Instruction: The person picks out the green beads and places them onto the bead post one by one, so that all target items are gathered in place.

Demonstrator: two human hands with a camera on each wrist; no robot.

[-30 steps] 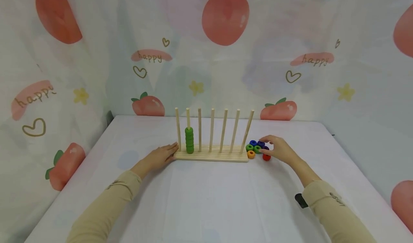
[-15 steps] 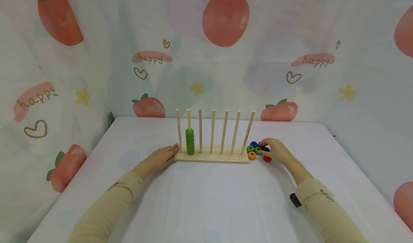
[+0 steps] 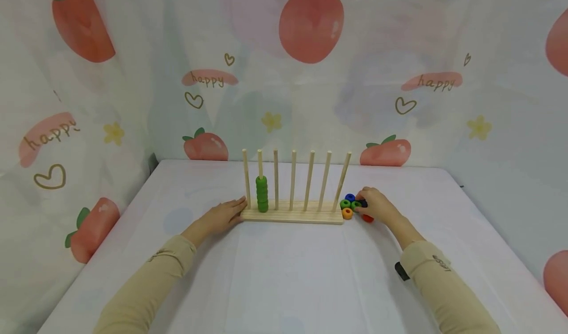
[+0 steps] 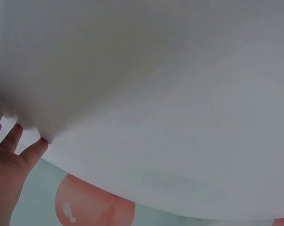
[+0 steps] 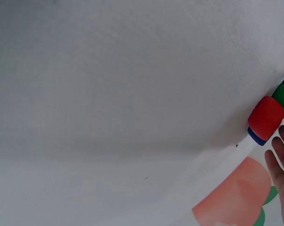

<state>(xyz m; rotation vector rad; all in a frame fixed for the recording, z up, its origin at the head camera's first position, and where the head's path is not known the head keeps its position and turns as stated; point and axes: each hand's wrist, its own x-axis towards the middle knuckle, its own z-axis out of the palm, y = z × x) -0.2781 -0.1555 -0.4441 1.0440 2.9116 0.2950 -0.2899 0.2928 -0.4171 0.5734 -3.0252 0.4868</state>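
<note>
A wooden peg rack (image 3: 293,216) stands mid-table, with several upright pegs. Green beads (image 3: 262,194) are stacked on its second peg from the left. My left hand (image 3: 220,216) rests against the rack's left end with fingers extended; the left wrist view shows its fingers (image 4: 35,149) spread. Off the right end, my right hand (image 3: 377,206) has thumb and forefinger on either side of a loose green bead (image 3: 356,205), pinching it among the others. A red bead (image 5: 266,117) sits under that hand, largely covered in the head view.
Also in the cluster are another green bead (image 3: 345,204), a blue bead (image 3: 350,197), an orange bead (image 3: 347,213) and dark blue ones partly behind the fingers. A black object (image 3: 401,271) lies by the right sleeve. A printed cloth backdrop (image 3: 310,112) rises behind the table.
My right hand has moved slightly left into the bead cluster, and its thumb and forefinger have come closer together around the green bead. The left hand stays at the rack's end.
</note>
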